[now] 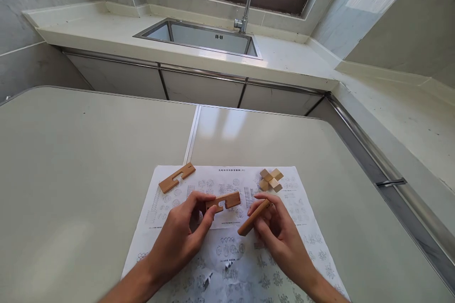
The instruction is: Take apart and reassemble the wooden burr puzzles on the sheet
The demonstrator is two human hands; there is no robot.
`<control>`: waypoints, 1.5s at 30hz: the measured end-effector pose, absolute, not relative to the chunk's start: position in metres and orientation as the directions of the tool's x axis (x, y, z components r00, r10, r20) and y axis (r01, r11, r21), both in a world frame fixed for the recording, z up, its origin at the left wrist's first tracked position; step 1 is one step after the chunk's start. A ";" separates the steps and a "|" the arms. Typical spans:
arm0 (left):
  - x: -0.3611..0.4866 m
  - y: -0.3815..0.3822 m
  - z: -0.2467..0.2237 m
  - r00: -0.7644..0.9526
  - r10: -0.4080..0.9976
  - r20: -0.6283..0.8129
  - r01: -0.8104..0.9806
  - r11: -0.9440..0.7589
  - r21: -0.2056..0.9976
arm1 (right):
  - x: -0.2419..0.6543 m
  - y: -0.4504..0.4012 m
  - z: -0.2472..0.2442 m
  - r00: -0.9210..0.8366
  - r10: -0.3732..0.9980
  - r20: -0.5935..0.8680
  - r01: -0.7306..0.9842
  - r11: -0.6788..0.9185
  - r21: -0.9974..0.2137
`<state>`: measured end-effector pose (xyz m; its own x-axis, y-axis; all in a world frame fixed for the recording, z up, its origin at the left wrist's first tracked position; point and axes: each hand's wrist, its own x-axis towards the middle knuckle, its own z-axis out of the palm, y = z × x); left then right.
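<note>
1. Head view, far left: a loose plank (186,172), wooden and slotted along one side, lies aslant over the top left edge of the paper (142,234), which is spread on the bench (88,175). Neither hand touches it.
2. Next comes the left hand (181,227), its thumb and fingers pinching one end of a notched piece (232,199). That piece is held above the paper, its free end pointing right and its notch opening toward the person.
3. Across a gap, the bar (253,218) tilts, near end lower left. Its slim side shows; whether it has a notch, I cannot tell.
4. Beside it, the right hand (280,232) grips the bar between thumb and fingers.
5. Just beyond those fingers, a pale wooden cross (272,181) rests on the paper, touched by neither hand.
6. The step in hand looks like handling two pieces at once, one per hand, not yet joined. The next move probably calls for turning the bar to check its faces against the notch, with fingertips clear of the opening.
</note>
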<state>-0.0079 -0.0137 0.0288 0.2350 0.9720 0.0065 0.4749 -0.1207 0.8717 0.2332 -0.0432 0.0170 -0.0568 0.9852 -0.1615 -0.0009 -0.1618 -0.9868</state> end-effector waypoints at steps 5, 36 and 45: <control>-0.009 -0.016 0.019 0.292 0.932 0.213 0.553 -0.346 0.758 | 0.232 -0.042 0.015 -0.104 0.986 -0.129 0.061 -0.124 -0.990; 0.000 -0.017 0.016 0.528 0.784 0.327 0.737 -0.614 0.282 | 0.230 -0.048 -0.008 -0.175 0.954 0.244 0.677 0.297 -0.674; 0.000 -0.014 0.014 0.530 0.789 0.312 0.741 -0.609 0.283 | 0.228 -0.050 -0.011 -0.193 0.947 0.256 0.784 0.306 -0.541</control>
<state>0.0000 -0.0141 0.0137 0.5299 0.7887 0.3116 0.7406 -0.6094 0.2829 0.2277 -0.0500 -0.0108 -0.1933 0.9472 0.2557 0.7836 0.3058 -0.5407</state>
